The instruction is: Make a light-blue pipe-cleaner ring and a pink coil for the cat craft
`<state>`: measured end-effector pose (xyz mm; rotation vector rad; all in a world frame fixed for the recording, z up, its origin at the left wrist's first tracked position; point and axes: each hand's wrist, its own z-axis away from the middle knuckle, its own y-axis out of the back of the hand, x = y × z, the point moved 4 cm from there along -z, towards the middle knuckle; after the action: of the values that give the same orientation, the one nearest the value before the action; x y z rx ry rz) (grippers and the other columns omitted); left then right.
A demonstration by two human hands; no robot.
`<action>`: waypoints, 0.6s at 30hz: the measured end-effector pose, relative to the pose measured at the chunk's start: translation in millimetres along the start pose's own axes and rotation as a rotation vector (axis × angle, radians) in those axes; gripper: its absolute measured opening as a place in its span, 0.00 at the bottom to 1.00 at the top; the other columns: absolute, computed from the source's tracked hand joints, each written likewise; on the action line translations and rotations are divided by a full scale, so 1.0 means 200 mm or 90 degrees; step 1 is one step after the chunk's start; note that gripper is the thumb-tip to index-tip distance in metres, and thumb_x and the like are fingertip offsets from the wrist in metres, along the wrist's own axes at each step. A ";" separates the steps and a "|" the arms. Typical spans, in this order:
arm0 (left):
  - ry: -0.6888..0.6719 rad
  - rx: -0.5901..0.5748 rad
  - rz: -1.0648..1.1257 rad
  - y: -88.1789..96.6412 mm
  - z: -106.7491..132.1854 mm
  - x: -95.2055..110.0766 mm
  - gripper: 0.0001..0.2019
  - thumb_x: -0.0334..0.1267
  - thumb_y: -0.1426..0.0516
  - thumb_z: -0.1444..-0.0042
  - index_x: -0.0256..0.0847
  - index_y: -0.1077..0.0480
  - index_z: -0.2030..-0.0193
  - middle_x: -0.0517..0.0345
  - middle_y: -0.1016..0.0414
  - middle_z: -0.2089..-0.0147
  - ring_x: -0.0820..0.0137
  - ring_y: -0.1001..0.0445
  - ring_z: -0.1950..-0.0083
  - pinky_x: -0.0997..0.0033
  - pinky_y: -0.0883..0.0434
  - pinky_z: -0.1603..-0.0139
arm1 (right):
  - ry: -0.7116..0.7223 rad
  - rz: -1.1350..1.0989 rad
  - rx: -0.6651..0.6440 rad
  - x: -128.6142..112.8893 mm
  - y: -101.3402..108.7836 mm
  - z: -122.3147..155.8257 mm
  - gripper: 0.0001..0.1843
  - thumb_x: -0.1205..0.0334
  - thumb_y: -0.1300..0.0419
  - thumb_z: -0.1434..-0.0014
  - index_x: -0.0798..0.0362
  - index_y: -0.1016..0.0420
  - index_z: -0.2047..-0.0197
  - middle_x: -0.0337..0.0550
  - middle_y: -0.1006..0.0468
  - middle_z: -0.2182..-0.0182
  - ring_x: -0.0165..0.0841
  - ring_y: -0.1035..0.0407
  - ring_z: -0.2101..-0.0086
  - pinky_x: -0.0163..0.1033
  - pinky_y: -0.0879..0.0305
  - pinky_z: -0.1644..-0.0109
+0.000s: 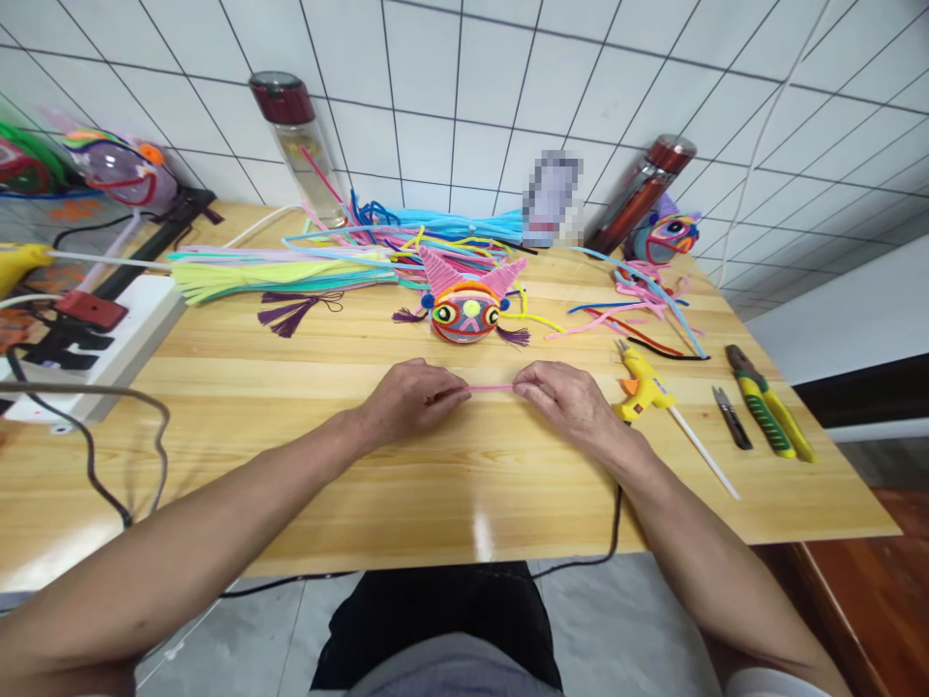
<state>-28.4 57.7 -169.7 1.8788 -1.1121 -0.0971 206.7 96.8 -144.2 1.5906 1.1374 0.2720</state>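
Observation:
A short pink pipe cleaner [492, 387] is stretched level between my two hands, just above the wooden table [305, 465]. My left hand [410, 397] pinches its left end with fingers closed. My right hand [570, 399] pinches the right end the same way. Just beyond the hands sits a round, colourful pipe-cleaner animal head [468, 308] with pink ears, big eyes and purple tassels.
A yellow glue gun [643, 387] with a white stick lies right of my right hand, then small snips [732, 416] and yellow-green pliers [769, 411]. Loose pipe cleaners [305, 266] are piled at the back near two bottles [301, 145]. A white power strip [108, 339] sits left.

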 end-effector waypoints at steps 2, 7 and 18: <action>-0.003 -0.005 0.004 0.00 0.00 0.01 0.11 0.38 0.43 0.29 0.40 0.21 0.61 0.60 0.14 0.63 0.73 0.18 0.66 0.71 0.31 0.63 | 0.024 -0.002 0.009 -0.01 0.00 0.00 0.10 0.61 0.43 0.27 0.51 0.23 0.60 0.42 0.17 0.67 0.33 0.25 0.67 0.36 0.34 0.61; -0.016 -0.013 -0.006 0.00 0.00 0.01 0.12 0.38 0.43 0.29 0.40 0.20 0.62 0.60 0.15 0.65 0.73 0.19 0.67 0.71 0.31 0.64 | 0.039 0.002 0.015 -0.01 0.00 0.00 0.09 0.61 0.42 0.28 0.52 0.22 0.60 0.41 0.17 0.68 0.33 0.24 0.66 0.36 0.33 0.59; -0.015 -0.032 -0.037 -0.02 0.02 -0.02 0.13 0.37 0.44 0.28 0.43 0.19 0.60 0.63 0.14 0.65 0.73 0.19 0.69 0.71 0.33 0.65 | -0.006 0.045 -0.015 0.01 -0.01 0.00 0.12 0.60 0.43 0.27 0.51 0.19 0.58 0.44 0.15 0.65 0.36 0.22 0.64 0.38 0.32 0.58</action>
<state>-29.6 58.9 -176.5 1.8695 -1.0617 -0.1788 207.1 98.3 -147.3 1.6116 1.0682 0.3223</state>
